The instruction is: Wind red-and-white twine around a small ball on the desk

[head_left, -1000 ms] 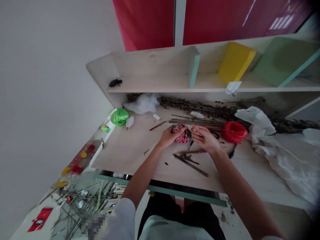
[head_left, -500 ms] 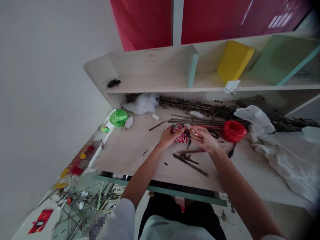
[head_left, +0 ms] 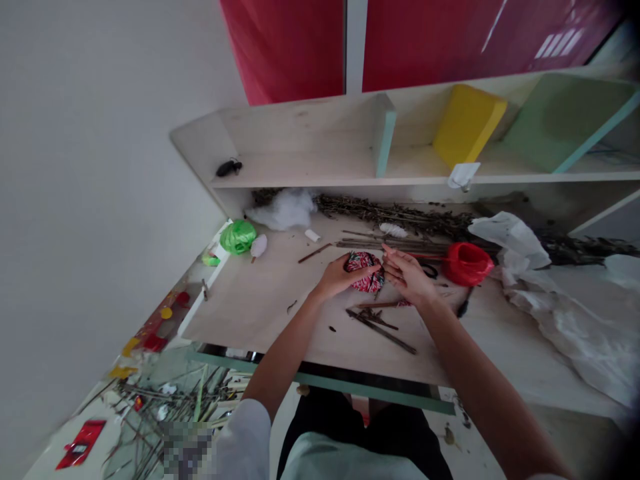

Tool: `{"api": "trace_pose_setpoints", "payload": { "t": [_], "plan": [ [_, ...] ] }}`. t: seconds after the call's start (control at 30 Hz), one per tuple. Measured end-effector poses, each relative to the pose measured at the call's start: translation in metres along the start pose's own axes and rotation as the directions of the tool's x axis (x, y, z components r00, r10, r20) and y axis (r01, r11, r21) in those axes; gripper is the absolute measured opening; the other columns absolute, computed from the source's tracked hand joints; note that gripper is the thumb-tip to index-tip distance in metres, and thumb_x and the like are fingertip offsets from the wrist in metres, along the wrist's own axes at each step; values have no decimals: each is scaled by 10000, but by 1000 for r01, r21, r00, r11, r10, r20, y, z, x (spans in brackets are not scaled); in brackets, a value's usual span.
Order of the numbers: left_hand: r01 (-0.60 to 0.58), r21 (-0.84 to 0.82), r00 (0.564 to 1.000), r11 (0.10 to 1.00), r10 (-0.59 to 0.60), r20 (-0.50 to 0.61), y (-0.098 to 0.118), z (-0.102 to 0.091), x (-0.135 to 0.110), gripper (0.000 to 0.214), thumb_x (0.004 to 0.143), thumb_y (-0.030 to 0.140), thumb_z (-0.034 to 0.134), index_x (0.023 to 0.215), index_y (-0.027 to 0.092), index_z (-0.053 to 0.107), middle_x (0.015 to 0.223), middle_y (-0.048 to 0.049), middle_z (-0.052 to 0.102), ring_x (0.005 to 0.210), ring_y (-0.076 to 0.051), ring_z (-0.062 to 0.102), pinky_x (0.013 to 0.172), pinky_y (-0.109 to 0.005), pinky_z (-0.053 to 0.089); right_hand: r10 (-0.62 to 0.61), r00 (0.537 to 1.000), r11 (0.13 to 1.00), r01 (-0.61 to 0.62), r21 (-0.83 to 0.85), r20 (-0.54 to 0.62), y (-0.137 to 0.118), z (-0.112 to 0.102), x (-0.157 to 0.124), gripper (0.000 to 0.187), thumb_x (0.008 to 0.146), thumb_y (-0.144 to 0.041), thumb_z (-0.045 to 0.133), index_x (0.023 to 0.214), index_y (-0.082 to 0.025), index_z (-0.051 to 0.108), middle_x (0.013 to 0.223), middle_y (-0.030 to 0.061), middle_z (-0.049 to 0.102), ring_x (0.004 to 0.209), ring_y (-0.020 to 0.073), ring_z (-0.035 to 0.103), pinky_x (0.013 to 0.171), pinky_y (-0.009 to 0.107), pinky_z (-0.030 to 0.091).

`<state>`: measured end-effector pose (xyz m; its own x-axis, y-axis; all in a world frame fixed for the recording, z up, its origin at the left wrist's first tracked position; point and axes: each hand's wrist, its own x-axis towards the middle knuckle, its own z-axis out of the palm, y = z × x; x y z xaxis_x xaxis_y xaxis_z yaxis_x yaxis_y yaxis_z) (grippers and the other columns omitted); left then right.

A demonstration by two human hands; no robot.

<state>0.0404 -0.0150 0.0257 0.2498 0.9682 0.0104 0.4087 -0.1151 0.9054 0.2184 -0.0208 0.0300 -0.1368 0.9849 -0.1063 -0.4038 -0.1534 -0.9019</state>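
My left hand is wrapped round a ball of red, white and dark yarn, its thumb lying across the front. Close against the ball's right side, my right hand has its fingers curled together. Whatever those fingertips pinch is too small to make out. Behind the right hand lies a roll of red plastic twine, with a red strand running left from it. A black loop, perhaps a scissors handle, shows beside that hand. Below the hands are several brown twigs on the wooden desktop.
Dried stalks line the back under the shelf, with white fluff at their left. A green twine ball sits at the left edge. White plastic sheeting covers the right side. An open drawer juts out at the front.
The yarn ball has shifted slightly right and down in my left hand, showing more of its front. My right hand has moved slightly right, fingers still curled beside it.
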Motion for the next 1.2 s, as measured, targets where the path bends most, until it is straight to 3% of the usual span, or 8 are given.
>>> {"api": "trace_pose_setpoints", "payload": {
  "t": [0.23, 0.4, 0.6, 0.83, 1.03, 1.2],
  "plan": [
    [13, -89, 998, 996, -7, 65, 3, -1, -1, 488, 660, 581, 713, 937, 181, 683, 899, -32, 714, 840, -196, 647, 723, -279, 505, -55, 998, 997, 53, -48, -38, 5, 0, 2, 421, 526, -480, 843, 683, -200, 570, 512, -92, 294, 424, 32, 181, 376, 197, 111],
    [30, -229, 986, 973, 9, 166, 4, -1, 0, 480, 653, 526, 749, 963, 166, 682, 937, -54, 719, 853, -200, 662, 753, -298, 522, -103, 992, 990, 96, -105, -69, 8, 1, 2, 445, 523, -521, 835, 659, -202, 557, 497, -85, 339, 422, 36, 188, 393, 204, 132],
    [81, -339, 967, 937, 8, 253, 5, -5, -1, 473, 644, 464, 780, 975, 142, 676, 953, -80, 715, 853, -202, 664, 787, -322, 531, -200, 969, 963, 167, -212, -146, 14, 1, 5, 427, 537, -558, 809, 630, -199, 598, 677, -8, 578, 590, 103, 462, 509, 220, 353],
    [156, -433, 945, 888, -6, 327, 7, -5, -2, 506, 565, 412, 842, 943, 127, 663, 944, -70, 699, 847, -183, 642, 819, -321, 504, -272, 954, 934, 230, -275, -125, 23, -7, 13, 371, 569, -534, 795, 650, -209, 635, 666, -14, 624, 643, 131, 541, 646, 264, 426],
    [184, -484, 939, 856, -7, 344, 9, -4, -4, 489, 562, 367, 853, 939, 124, 658, 905, -55, 686, 821, -169, 628, 802, -318, 489, -299, 944, 923, 250, -292, -138, 25, -10, 16, 352, 578, -526, 792, 641, -213, 643, 665, -3, 645, 689, 159, 592, 659, 274, 437],
    [188, -572, 952, 798, -6, 306, 12, -5, -5, 498, 543, 367, 856, 942, 132, 675, 929, -61, 699, 917, -214, 636, 871, -338, 472, -232, 961, 954, 195, -228, -152, 23, -9, 14, 364, 548, -513, 807, 642, -209, 629, 649, -3, 639, 613, 142, 560, 589, 263, 427]
  ]
}}
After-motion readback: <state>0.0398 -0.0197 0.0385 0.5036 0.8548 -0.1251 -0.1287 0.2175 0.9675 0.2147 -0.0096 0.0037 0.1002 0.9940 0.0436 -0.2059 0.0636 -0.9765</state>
